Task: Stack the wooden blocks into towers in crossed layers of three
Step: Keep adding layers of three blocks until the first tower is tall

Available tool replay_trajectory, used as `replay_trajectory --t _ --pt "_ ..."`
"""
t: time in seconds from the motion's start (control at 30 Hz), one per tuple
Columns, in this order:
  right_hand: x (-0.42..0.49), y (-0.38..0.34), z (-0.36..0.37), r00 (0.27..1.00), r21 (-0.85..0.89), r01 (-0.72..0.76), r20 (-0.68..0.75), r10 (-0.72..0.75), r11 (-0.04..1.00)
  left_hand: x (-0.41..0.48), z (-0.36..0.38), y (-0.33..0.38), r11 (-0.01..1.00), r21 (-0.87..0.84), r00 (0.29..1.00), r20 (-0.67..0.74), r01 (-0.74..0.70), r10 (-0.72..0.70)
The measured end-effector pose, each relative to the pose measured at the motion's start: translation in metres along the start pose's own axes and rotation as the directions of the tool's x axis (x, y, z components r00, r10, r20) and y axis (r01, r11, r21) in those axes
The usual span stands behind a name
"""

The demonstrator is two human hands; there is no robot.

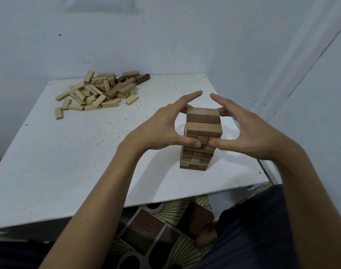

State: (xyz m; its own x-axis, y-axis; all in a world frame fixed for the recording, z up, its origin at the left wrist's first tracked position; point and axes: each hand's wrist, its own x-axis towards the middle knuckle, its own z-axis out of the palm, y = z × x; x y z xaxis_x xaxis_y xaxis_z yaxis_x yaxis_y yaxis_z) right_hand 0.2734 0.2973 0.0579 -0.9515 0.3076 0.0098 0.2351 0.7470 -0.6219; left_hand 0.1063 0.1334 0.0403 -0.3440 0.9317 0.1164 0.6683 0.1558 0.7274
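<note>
A tower of brown wooden blocks (201, 133) stands on the white table (88, 152), right of centre, built in crossed layers. My left hand (165, 125) cups the tower's left side, thumb pressed on its front face and fingers reaching round the back. My right hand (243, 129) mirrors it on the right side, thumb on the front and fingers straight behind the top. Both thumbs nearly meet at mid-height. A loose pile of pale and darker blocks (99, 92) lies at the table's far left.
Pale walls close in behind and to the right of the table. The table's near edge runs just above a patterned floor (165, 230). My dark-clothed lap fills the lower right.
</note>
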Motion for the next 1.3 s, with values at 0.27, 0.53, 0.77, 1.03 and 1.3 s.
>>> replay_trajectory --t 0.27,0.53,0.77,1.03,1.3 --pt "0.000 0.000 0.000 1.000 -0.015 -0.013 0.000 0.013 1.000 0.001 0.000 -0.001 1.000 0.009 1.000 0.007 -0.001 0.001" --pt "-0.001 -0.001 0.000 1.000 -0.018 -0.028 -0.003 0.028 0.999 0.001 0.000 -0.002 1.000 0.005 1.000 0.015 -0.005 0.005" --pt "-0.004 -0.005 -0.002 0.999 -0.040 -0.037 -0.039 0.036 0.998 -0.001 0.000 -0.003 1.000 -0.021 1.000 0.008 -0.006 0.006" --pt "-0.002 -0.049 -0.005 0.987 -0.209 0.051 -0.141 -0.081 0.977 -0.020 -0.015 -0.011 0.999 -0.036 0.997 -0.069 0.038 -0.040" --pt "0.039 -0.123 0.031 0.949 -0.210 0.201 -0.201 -0.244 0.957 -0.057 -0.064 -0.047 0.994 -0.020 0.970 -0.216 0.111 -0.113"
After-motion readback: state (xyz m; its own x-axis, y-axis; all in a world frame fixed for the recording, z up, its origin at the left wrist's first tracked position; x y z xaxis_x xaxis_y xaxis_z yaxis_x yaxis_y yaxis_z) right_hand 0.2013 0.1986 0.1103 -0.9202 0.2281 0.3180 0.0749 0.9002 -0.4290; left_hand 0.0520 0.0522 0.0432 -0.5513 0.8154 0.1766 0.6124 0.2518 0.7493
